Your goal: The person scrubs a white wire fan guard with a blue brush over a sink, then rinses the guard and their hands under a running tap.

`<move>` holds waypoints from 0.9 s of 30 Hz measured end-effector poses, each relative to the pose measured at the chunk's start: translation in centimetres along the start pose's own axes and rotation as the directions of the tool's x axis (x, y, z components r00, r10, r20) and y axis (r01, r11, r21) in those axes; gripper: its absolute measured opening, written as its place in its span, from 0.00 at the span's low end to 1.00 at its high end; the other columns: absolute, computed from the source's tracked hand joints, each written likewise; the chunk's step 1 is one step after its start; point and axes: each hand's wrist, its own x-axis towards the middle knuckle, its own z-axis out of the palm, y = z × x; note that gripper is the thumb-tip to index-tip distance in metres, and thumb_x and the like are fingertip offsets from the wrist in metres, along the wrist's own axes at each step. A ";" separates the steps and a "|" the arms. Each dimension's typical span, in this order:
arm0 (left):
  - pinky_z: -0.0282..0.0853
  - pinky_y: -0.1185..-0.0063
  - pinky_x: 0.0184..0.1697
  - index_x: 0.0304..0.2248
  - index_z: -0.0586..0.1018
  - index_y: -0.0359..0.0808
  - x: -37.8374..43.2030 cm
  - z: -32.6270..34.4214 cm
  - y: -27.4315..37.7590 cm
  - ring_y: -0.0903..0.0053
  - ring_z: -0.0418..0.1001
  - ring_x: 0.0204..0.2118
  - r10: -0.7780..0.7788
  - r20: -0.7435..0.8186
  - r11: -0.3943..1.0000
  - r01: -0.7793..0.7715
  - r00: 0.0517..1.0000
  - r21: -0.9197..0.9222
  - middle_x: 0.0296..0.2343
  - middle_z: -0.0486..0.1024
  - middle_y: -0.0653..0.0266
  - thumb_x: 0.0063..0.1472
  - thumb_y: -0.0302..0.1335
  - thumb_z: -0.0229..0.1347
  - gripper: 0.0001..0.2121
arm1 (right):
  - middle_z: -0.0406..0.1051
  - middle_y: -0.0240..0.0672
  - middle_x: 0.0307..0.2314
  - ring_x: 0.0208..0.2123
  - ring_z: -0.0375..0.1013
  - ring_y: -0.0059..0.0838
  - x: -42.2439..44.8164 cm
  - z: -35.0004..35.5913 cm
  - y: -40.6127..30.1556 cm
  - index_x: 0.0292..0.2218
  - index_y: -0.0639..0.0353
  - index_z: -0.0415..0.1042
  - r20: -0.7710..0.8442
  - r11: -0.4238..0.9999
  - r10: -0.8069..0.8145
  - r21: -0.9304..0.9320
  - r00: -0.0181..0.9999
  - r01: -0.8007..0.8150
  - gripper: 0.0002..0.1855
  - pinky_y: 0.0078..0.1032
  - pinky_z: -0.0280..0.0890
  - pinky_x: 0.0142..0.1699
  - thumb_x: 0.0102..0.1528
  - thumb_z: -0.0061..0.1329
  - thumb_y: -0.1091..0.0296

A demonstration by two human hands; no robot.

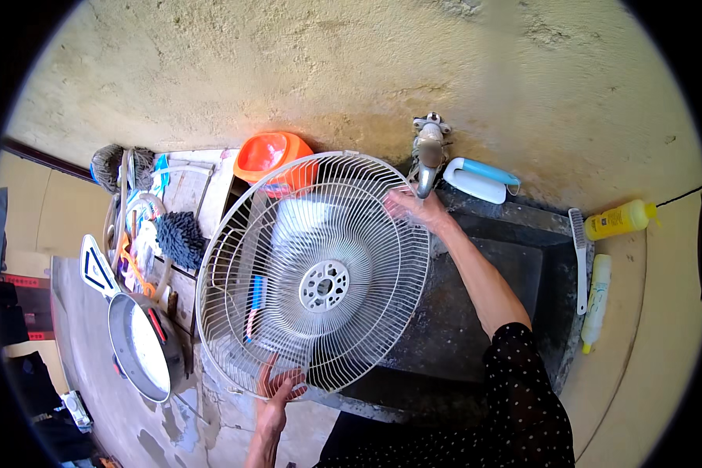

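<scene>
A round white wire fan grille (351,319) is tilted over the left part of a dark stone sink (503,257). At its centre is a white hub ring with holes. My left hand (278,386) grips the grille's lower rim, with some fingers behind the wires. Near the upper right rim, my right hand (412,206) holds the grille just under the spout of a metal tap (430,152). Its fingertips are partly lost among the wires. Through the wires a blue object (258,292) with a pinkish handle shows, too obscured to name.
An orange plastic container (269,155) and a blue-and-white scrub brush (479,178) stand along the wall. A long-handled brush (579,257) and yellow bottle (617,221) are right, beside a pale bottle (596,304). Left are a grey chenille cloth (179,240) and pan (117,327).
</scene>
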 end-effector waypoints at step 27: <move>0.54 0.64 0.59 0.64 0.37 0.43 2.2 -1.2 -2.5 0.59 0.55 0.60 0.225 0.014 0.973 -0.223 0.974 -0.065 0.59 0.51 0.49 0.41 0.58 0.63 0.60 | 0.76 0.46 0.32 0.32 0.79 0.35 -6.9 -2.0 5.3 0.40 0.66 0.71 -0.107 0.954 0.092 0.294 0.990 -0.057 0.15 0.26 0.74 0.34 0.60 0.46 0.61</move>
